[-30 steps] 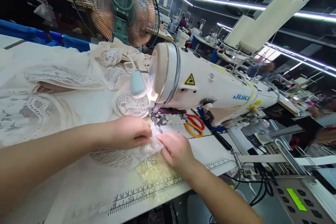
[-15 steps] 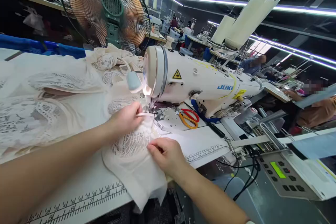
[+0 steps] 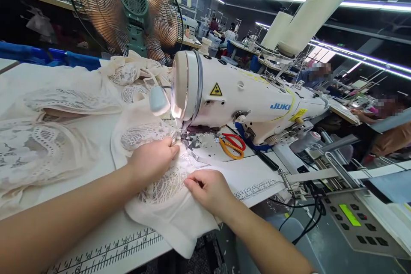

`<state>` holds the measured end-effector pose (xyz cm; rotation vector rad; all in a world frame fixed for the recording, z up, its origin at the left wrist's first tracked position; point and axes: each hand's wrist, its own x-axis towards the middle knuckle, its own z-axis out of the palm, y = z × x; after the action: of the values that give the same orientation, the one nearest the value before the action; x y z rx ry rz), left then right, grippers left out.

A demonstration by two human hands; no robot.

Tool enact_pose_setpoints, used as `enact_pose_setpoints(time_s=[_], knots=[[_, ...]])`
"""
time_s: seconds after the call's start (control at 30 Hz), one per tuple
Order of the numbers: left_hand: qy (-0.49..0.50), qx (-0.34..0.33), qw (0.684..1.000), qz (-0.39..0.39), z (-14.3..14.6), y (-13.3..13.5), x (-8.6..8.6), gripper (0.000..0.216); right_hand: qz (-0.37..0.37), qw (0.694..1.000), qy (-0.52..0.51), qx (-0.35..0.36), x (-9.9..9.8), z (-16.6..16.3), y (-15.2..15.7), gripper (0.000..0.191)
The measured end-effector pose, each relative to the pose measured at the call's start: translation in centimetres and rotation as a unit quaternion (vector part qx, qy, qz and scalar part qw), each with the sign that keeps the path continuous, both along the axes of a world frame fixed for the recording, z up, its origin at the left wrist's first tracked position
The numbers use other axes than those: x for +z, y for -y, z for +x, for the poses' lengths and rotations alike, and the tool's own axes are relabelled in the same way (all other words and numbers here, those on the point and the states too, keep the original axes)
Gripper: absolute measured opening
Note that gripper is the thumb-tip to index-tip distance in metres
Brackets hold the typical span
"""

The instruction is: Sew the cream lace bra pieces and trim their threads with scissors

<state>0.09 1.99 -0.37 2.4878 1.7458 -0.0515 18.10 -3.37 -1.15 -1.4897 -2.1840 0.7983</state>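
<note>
A cream lace garment [image 3: 162,188] lies across the machine bed, part of it at the needle area of a white sewing machine [image 3: 221,90]. Close in front of the presser foot, my left hand [image 3: 156,156] is closed on the fabric's edge. My right hand [image 3: 208,188] pinches the same garment farther right and nearer to me, thumb against bent fingers. The garment's plain lower part drapes over the table's front edge. Beside the needle area lie scissors [image 3: 233,146] with red and orange handles. The fabric between my left fingertips is mostly hidden.
More cream lace pieces [image 3: 48,137] are heaped at the left. Behind them turns a large fan [image 3: 135,4]. A control panel [image 3: 353,218] sits at lower right, near black cables. Thread cones [image 3: 313,17] stand above the machine. A ruler strip [image 3: 257,187] runs along the table edge; people sit farther back.
My left hand has moved slightly down, and the light strip seen at its fingertips no longer shows there. The garment is spread more at the left of the needle. The view has shifted slightly.
</note>
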Motion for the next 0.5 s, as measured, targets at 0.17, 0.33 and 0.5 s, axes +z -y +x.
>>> enact_pose_setpoints(time_s=[0.17, 0.33, 0.5], knots=[[-0.005, -0.006, 1.0, 0.007, 0.2, -0.46, 0.3, 0.032, 0.017, 1.0, 0.015, 0.002, 0.23, 0.18, -0.61, 0.022], [-0.008, -0.014, 1.0, 0.017, 0.25, -0.55, 0.38, 0.04, 0.008, 1.0, 0.016, 0.007, 0.34, 0.26, -0.73, 0.023], [-0.011, -0.008, 1.0, 0.018, 0.14, -0.93, 0.36, 0.045, -0.01, 1.0, 0.027, 0.001, 0.49, 0.13, -1.01, 0.03]])
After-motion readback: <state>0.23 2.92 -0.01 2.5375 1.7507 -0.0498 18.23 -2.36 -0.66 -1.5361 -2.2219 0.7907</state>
